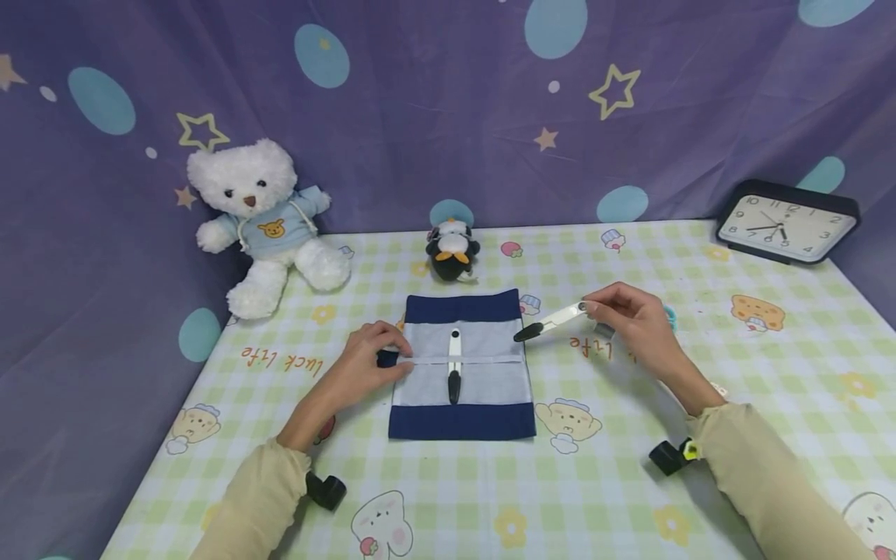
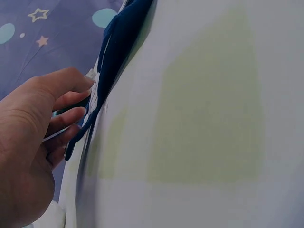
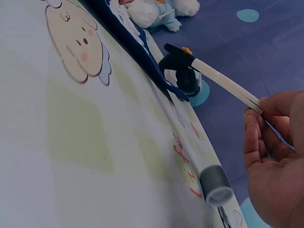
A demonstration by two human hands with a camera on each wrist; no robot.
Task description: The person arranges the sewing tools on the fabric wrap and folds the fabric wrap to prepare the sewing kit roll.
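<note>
A cloth (image 1: 462,422) with navy ends and a pale grey middle lies flat, a thin strap across it. Under the strap sits a white tool with a black tip (image 1: 455,365), tip toward the wearer. My left hand (image 1: 367,362) touches the cloth's left edge at the strap's end; in the left wrist view its fingers (image 2: 71,90) are bent beside the navy edge. My right hand (image 1: 640,327) pinches the white end of a second, similar tool (image 1: 560,317), held above the cloth's right edge with its black tip pointing left. The right wrist view shows this tool (image 3: 228,84) between thumb and fingers.
A grey cylindrical object (image 3: 216,185) lies beyond the cloth's right side, partly behind my right hand in the head view. A penguin toy (image 1: 452,250) stands behind the cloth, a white bear (image 1: 269,222) at back left, and a black-framed clock (image 1: 787,222) at back right.
</note>
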